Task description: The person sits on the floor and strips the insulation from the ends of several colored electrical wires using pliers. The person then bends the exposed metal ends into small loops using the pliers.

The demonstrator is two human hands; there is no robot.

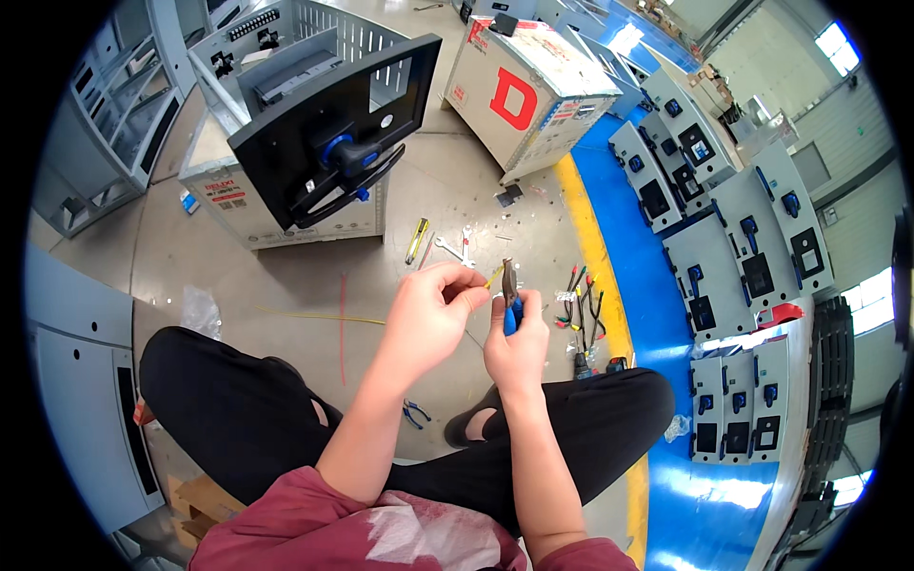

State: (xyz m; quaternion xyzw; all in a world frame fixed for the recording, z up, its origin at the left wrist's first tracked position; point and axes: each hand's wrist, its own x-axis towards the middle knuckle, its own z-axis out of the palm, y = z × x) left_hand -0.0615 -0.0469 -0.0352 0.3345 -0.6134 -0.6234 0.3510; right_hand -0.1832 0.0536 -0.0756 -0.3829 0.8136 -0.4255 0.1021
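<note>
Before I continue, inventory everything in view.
Held pliers: one, blue-handled, centre
Yellow wire: one, yellow, at held pliers
Loose pliers: one, blue-handled, floor, lower centre
Knife: one, yellow, floor ahead
Wrenches: at least one, silver, beside knife
Strand: one, red, floor left
Leads: several, black, floor right
Bag: one, clear, left
Crates: two, pale, ahead
Dark panel: one, black, ahead left
Panels: many, grey, right
Cabinets: several, grey, left
Trousers: one pair, black, below
Left hand: one, bare, fingers pinching yellow wire
Right hand: one, bare, gripping held pliers
</note>
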